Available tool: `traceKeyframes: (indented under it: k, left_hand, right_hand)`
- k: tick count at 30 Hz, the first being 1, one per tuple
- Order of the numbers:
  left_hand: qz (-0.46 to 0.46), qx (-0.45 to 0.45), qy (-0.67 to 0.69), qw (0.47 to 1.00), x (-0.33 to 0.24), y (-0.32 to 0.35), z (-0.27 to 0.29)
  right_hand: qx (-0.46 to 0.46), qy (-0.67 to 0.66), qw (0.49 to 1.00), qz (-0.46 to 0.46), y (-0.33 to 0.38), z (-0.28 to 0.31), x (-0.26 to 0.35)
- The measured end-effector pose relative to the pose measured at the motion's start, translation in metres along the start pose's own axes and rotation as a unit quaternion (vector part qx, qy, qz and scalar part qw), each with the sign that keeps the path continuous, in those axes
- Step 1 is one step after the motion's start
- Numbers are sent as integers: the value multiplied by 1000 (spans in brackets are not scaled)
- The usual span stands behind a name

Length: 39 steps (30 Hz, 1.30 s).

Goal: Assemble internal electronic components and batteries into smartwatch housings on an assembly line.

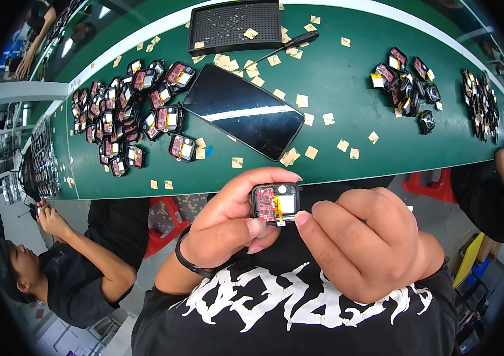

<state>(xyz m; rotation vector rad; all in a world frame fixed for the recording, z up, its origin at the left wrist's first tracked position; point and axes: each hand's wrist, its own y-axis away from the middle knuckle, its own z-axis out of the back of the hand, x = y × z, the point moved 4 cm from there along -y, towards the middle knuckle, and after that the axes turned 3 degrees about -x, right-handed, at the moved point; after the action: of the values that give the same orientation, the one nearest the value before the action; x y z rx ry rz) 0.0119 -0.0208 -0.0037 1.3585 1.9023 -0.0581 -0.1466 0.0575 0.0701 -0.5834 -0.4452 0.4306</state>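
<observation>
My left hand [222, 219] is closed around a small open watch case [254, 204], just in front of the table's near edge. Inside the black case are a red circuit board [265, 204], a silver-white battery [287, 204], yellow tape between them and a white round part near the top. A small white connector [281, 223] shows at the lower edge. My right hand [362, 237] is closed in a pinch, thumb and forefinger tips at the case's lower right corner. Whatever is between those tips is too small to make out.
Open watch cases crowd a pile [124, 107] on the green table's left; more groups [406, 83] sit right. A black tablet-like slab [246, 113], screwdriver [302, 39], perforated black tray [234, 26] and scattered paper squares [311, 152] lie ahead. People [80, 255] sit on both sides.
</observation>
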Motion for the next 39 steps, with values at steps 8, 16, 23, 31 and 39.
traceKeyframes:
  k: [8, 16, 23, 31, 39]
  left_hand:
    - [-1, 14, -3, 1000, 0, 0, 0]
    - [9, 9, -1, 1000, 0, 0, 0]
    - [8, 17, -28, 999, 1, 1, 2]
    - [-52, 51, -34, 997, -5, -3, 3]
    - [-83, -26, -226, 970, -14, -2, 2]
  right_hand:
    - [3, -5, 1000, 9, 2, 1, 0]
    - [28, -17, 999, 7, 2, 1, -2]
    - [37, -51, 998, 6, 2, 3, -4]
    - [2, -20, 1000, 12, 1, -1, -4]
    - [-5, 80, 996, 27, 6, 13, -8]
